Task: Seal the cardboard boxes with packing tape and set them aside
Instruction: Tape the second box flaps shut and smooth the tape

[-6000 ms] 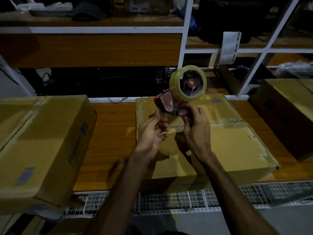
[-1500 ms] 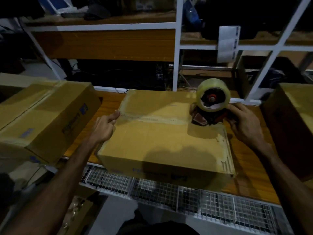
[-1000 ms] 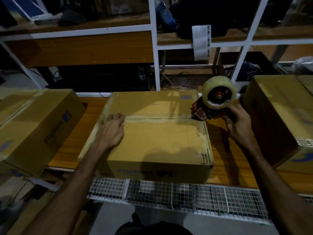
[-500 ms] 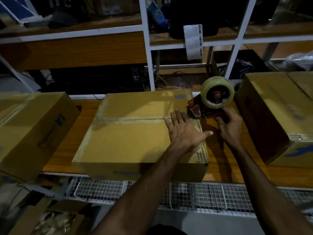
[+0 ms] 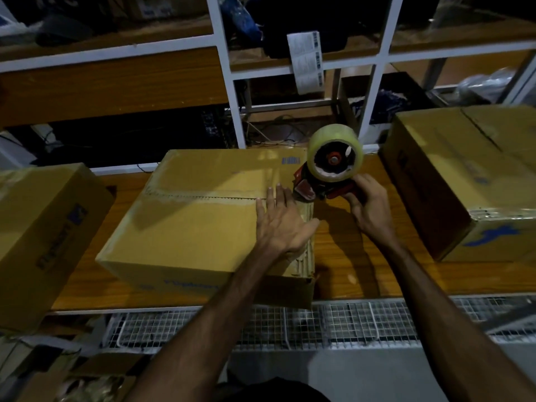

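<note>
1. A dim packing room: a wooden bench (image 5: 348,274) with a wire mesh rack (image 5: 319,323) along its near edge, and white-framed shelving (image 5: 229,97) behind it with a printed label strip (image 5: 307,59) hanging from a shelf; its print is too small to read.
2. The right hand (image 5: 368,207) curls round the red handle of the tape dispenser (image 5: 327,175), which carries a roll of clear tape and sits at the right end of the middle box's top seam.
3. The left hand (image 5: 282,224) lies flat, fingers straight, pressing the top of the middle box (image 5: 203,216) near its right edge, just beside the dispenser.
4. The middle box is brown cardboard in the centre of the bench, its flaps closed, with glossy tape along the seam. Its right edge looks creased. Blue lettering on its near face is partly hidden by the forearm and not readable; a small blue barcode sticker sits at the far right corner.
5. The left box (image 5: 43,227) bears dark sideways lettering, too dim to read.
6. The right box (image 5: 470,175) shows a blue mark on its near corner.
</note>
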### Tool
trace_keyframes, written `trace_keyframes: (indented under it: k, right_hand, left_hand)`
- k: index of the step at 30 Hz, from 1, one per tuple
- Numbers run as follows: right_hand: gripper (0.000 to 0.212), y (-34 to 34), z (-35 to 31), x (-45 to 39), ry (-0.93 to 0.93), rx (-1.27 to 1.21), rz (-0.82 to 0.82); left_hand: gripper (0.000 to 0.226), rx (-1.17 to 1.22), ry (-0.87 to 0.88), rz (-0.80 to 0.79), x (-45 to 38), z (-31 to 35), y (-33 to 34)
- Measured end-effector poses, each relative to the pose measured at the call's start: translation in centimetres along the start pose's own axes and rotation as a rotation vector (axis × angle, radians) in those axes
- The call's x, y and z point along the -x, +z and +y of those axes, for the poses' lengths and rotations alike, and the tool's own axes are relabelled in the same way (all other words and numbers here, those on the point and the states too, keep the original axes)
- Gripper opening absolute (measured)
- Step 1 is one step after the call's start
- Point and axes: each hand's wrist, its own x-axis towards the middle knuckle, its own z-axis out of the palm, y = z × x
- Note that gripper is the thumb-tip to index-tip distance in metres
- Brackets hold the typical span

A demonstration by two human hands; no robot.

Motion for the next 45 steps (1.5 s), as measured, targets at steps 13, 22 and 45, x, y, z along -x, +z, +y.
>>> trace_keyframes:
  k: [13,22,45]
  right_hand:
    - [0.051,-2.2,-0.6,1.7,0.052,0.175,-0.030]
    - [0.059,-4.6,-0.8,2.3,-0.029,0.413,-0.106]
    - [0.052,1.6,-5.4,6.8,0.108,0.653,-0.228]
  left_hand:
    - [0.107,-0.039,0.065,-0.019,-0.2,-4.8,-0.8]
    - [0.109,-0.098,0.118,-0.054,-1.0,-7.5,-1.6]
    - [0.102,-0.095,0.119,-0.045,-1.5,-9.8,-2.0]
